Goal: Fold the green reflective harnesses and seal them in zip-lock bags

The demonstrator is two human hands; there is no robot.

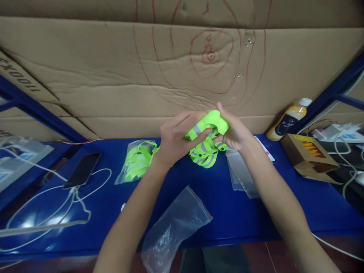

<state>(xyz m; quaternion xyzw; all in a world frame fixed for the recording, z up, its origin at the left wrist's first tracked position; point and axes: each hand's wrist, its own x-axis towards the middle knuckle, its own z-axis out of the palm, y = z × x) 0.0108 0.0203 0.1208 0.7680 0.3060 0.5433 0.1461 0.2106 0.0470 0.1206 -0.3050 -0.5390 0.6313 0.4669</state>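
Observation:
Between my two hands is a bundled neon-yellow reflective strap [196, 131] with grey stripes, raised above the blue table. My left hand [178, 134] wraps round its left side, fingers closed on it. From the right, my right hand [233, 131] grips the same strap, thumb pointing up. Just below and behind the hands lies a loose heap of more reflective straps [206, 157]. Left of my left hand, a clear bag of reflective straps [138, 161] rests on the table. An open, flat clear zip bag [179, 223] hangs partly over the front edge.
A phone [83, 170] with white cables lies on the left of the blue table [216, 212]. Clear bags [241, 174] lie under my right forearm. A drink bottle [288, 119] and an open cardboard box [308, 157] stand right. Cardboard [99, 76] walls the back.

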